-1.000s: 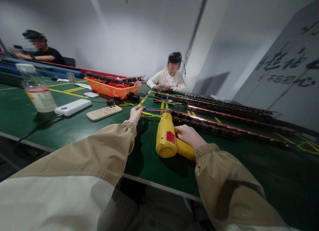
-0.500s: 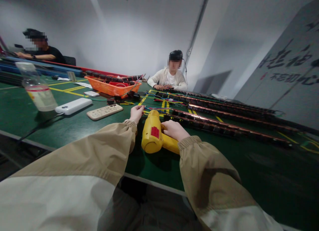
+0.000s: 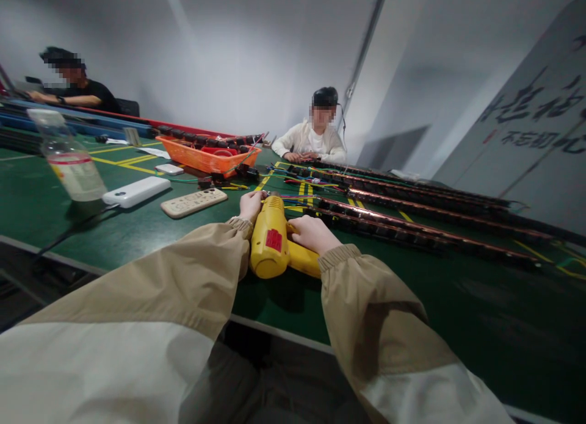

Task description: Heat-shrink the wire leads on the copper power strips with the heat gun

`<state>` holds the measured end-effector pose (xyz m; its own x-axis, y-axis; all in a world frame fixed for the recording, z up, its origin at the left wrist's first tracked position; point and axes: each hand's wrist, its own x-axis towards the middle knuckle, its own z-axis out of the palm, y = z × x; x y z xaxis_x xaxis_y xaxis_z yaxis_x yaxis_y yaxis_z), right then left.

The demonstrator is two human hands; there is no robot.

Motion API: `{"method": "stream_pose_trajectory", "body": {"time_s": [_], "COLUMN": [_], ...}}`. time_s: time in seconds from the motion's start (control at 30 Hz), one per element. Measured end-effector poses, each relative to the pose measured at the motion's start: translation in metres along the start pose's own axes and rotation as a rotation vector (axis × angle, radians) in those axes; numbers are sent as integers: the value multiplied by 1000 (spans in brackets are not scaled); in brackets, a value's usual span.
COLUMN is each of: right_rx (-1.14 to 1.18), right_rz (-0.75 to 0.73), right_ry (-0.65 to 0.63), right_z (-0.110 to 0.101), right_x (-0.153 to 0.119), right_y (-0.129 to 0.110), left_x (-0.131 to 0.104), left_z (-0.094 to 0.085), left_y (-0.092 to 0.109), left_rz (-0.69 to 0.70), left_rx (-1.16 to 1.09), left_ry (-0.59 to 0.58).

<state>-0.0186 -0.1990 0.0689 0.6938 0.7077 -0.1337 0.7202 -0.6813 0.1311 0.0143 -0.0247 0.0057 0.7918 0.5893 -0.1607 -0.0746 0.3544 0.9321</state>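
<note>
A yellow heat gun (image 3: 269, 244) with a red label is in my right hand (image 3: 314, 233), whose fingers wrap around its handle. Its nozzle end points away from me over the green table. Just left of the nozzle, my left hand (image 3: 251, 204) is closed in a pinch on the ends of thin coloured wires. These wires (image 3: 297, 198) run right, partly hidden behind the heat gun, to the nearest long black strip with copper-coloured bars (image 3: 389, 222). The fingertips of my left hand are partly covered.
Several similar strips (image 3: 439, 207) lie behind on the right. An orange basket (image 3: 206, 160) holds black parts. A phone-shaped beige case (image 3: 194, 203), a white power bank (image 3: 136, 192) and a bottle (image 3: 75, 171) stand or lie left. Two people sit across the table.
My right hand has moved the heat gun slightly left, bringing it closer to my left hand. My left hand stays nearly in place.
</note>
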Motion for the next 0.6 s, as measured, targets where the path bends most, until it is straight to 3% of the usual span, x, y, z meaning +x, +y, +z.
{"method": "stream_pose_trajectory", "body": {"time_s": [0.27,0.6], "right_rx": [11,27], "right_rz": [29,100], "right_ry": [-31,-11], "right_z": [3,9], "right_x": [-5,-33], "right_y": [10,44], "left_x": [12,10], "left_z": [-4,-6], "left_y": [-15,-13], "left_rz": [12,40], "left_rx": [18,76], "left_ry": [-21,-20]}}
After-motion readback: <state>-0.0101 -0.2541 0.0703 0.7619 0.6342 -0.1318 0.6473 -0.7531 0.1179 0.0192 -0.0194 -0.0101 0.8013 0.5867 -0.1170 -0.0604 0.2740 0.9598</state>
